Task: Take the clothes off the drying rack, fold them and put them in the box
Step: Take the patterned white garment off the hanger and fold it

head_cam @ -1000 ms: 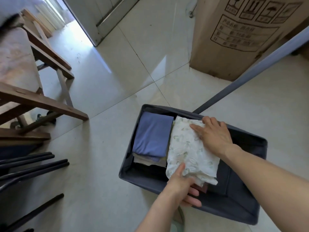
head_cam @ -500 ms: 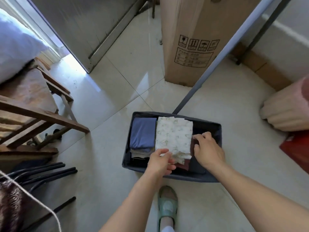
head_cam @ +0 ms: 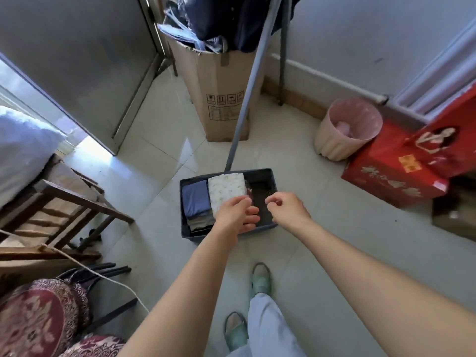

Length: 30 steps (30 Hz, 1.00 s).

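A dark fabric box stands on the tiled floor in front of me. Inside it lie a folded blue garment on the left and a folded white patterned garment in the middle, each on top of other folded clothes. My left hand hovers above the box's near side with fingers loosely curled, holding nothing. My right hand hangs beside it, also holding nothing, fingers half bent. The grey pole of the drying rack rises behind the box, with dark clothes hanging at the top.
A tall cardboard carton stands behind the box. A pink bin and red gift boxes are at the right. Wooden furniture and cushioned chairs fill the left. My slippered feet are below.
Both hands have let go of the white patterned garment, which now rests in the box, and have lifted away. My head has risen, so the box looks smaller and farther.
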{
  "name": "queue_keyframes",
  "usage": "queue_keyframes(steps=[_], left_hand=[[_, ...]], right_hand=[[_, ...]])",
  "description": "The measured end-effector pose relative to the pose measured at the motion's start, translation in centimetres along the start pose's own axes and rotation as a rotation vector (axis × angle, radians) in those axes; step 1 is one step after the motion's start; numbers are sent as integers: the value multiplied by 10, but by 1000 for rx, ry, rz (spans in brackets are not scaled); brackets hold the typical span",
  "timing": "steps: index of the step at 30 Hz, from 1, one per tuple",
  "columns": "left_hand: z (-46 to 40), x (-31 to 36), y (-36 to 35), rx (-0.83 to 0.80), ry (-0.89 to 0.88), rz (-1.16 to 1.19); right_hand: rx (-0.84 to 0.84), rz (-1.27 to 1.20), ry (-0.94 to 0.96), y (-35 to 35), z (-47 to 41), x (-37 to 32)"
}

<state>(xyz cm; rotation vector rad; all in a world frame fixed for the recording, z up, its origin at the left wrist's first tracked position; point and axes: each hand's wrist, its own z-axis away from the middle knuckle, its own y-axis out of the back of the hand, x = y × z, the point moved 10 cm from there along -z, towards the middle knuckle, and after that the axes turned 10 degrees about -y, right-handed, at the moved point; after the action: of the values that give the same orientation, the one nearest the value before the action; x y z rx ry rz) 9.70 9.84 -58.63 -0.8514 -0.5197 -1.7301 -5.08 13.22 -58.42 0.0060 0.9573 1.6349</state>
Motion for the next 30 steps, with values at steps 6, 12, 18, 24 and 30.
queue_keyframes(steps=[6,12,18,24,30], left_hand=[[79,34,-87,-162,-93,-55],[148,46,-187,-333,-177,-172],[241,35,-316,-510,-257,-290],[348,-3,-454,-711,-290,-381],[448,-31,-597,-907,-359,-468]], right_hand=[[5,-347,-88,71,84,53],[71,-574,-139,152,154,128],[218,-652,-153,259,236,228],[369,-737,-175,360,322,358],[554,-795,-190,467,399,478]])
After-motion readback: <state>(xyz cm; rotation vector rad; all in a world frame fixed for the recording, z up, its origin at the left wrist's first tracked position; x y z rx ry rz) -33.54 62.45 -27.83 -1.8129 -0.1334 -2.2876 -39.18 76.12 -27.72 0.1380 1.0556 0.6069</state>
